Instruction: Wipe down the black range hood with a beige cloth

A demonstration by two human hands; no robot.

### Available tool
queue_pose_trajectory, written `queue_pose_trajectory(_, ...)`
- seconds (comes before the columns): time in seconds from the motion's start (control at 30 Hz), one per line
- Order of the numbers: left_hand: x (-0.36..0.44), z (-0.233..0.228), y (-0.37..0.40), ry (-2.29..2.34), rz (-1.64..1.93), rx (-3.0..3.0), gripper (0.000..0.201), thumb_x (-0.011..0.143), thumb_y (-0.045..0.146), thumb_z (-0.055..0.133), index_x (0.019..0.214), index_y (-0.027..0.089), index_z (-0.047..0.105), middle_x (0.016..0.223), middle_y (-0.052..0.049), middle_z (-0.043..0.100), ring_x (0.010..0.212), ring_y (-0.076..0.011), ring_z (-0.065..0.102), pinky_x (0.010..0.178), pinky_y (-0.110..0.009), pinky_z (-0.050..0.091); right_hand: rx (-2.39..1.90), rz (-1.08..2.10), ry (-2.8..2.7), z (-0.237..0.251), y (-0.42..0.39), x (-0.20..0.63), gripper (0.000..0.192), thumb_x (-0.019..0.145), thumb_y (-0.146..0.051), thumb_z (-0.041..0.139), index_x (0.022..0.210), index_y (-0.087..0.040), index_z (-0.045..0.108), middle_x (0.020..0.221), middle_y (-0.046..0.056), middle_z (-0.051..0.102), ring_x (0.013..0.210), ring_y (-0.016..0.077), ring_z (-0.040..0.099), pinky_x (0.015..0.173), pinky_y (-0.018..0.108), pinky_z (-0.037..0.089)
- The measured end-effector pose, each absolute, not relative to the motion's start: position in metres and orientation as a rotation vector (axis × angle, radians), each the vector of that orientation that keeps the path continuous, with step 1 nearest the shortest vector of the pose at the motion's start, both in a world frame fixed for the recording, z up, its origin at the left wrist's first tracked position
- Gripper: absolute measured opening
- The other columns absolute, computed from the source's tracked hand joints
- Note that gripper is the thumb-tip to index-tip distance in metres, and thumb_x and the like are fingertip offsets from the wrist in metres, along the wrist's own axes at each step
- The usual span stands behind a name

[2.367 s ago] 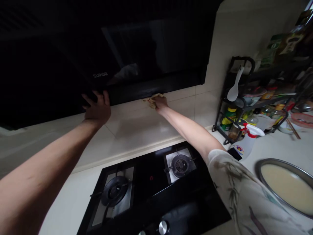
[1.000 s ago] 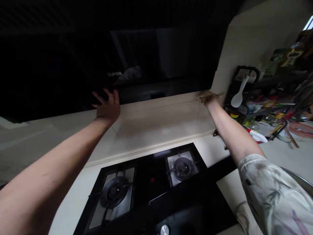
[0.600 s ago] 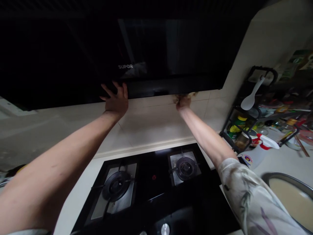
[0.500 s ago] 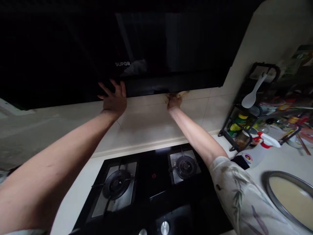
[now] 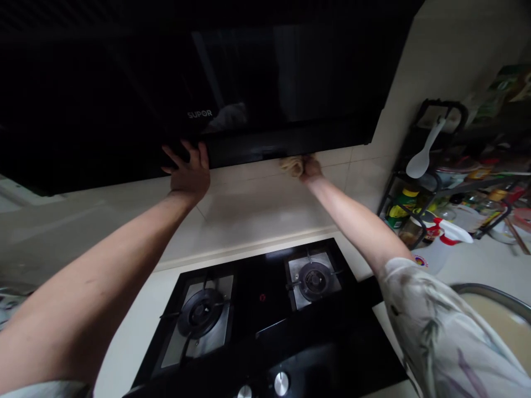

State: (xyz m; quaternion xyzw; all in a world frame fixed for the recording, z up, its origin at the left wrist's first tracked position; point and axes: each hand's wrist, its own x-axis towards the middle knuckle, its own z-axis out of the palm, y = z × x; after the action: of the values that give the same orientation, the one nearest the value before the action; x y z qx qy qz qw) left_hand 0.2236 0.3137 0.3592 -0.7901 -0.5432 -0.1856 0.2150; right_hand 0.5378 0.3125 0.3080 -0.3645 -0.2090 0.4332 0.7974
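My left hand point(image 5: 189, 172) rests with spread fingers on the lower front edge of a black range hood point(image 5: 249, 83). Under the hood's bottom edge, right of the middle, my right hand point(image 5: 311, 167) is closed on a tan cloth point(image 5: 292, 165). The cloth is bunched up, and part of it hangs out to the left of the hand. My right fingers are partly hidden by the hood edge and the cloth. Behind both hands runs a pale tiled wall point(image 5: 249, 204).
Below is a black gas stove point(image 5: 265, 326) with two burners and silver knobs. To the right stand a black rack point(image 5: 384, 204) with bottles and a hanging white spoon point(image 5: 423, 157), a spray bottle point(image 5: 450, 235) with a red and white head, and a metal basin point(image 5: 493, 290) of cloudy liquid.
My right hand has moved to the right along the hood's underside, and more of the cloth now shows left of it. My left hand stays on the hood edge. The view has shifted slightly.
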Motion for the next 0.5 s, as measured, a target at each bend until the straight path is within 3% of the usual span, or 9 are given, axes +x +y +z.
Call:
queue_pose_trajectory(0.17,0.223,0.359,0.316,-1.508,-0.565,-2.202,0.066,0.116,0.012,0.024,0.182,0.004,0.019,0.185,-0.038,0.008,0.167,-0.0679,-0.001,0.111,-0.102,0.027,-0.672,0.701,-0.297,0.318,0.253,0.638,0.032,0.099,-0.007,0.043,0.085,-0.027,0.063,0.082,0.000,0.075,0.087,0.0132,0.077,0.081,0.027,0.065)
queue_pose_trajectory(0.27,0.224,0.361,0.313,-1.506,-0.600,-2.241,0.066,0.116,0.010,0.026,0.181,0.002,0.022,0.185,-0.038,0.008,0.167,-0.0674,-0.002,0.111,-0.103,0.026,-0.715,0.608,-0.283,0.319,0.243,0.653,0.029,0.100,-0.010,0.047,0.090,-0.029,0.067,0.090,0.000,0.078,0.088,0.0135,0.078,0.070,0.025,0.063)
queue_pose_trajectory(0.4,0.227,0.364,0.308,-1.530,-0.613,-2.268,0.066,0.116,0.009,0.026,0.181,0.001,0.022,0.185,-0.039,0.005,0.166,-0.0697,-0.004,0.112,-0.103,0.024,-0.809,0.696,-0.367,0.309,0.274,0.595,0.016,0.095,-0.011,0.061,0.086,-0.023,0.066,0.081,0.003,0.075,0.072,0.0152,0.073,0.057,0.023,0.054)
queue_pose_trajectory(0.5,0.228,0.362,0.310,-1.575,-0.617,-2.257,0.068,0.114,0.008,0.028,0.182,0.005,0.021,0.187,-0.033,0.005,0.167,-0.0678,-0.005,0.116,-0.101,0.023,-0.831,0.816,-0.423,0.296,0.320,0.505,0.018,0.089,-0.006,0.068,0.081,-0.021,0.062,0.078,0.002,0.074,0.069,0.0153,0.072,0.065,0.028,0.059)
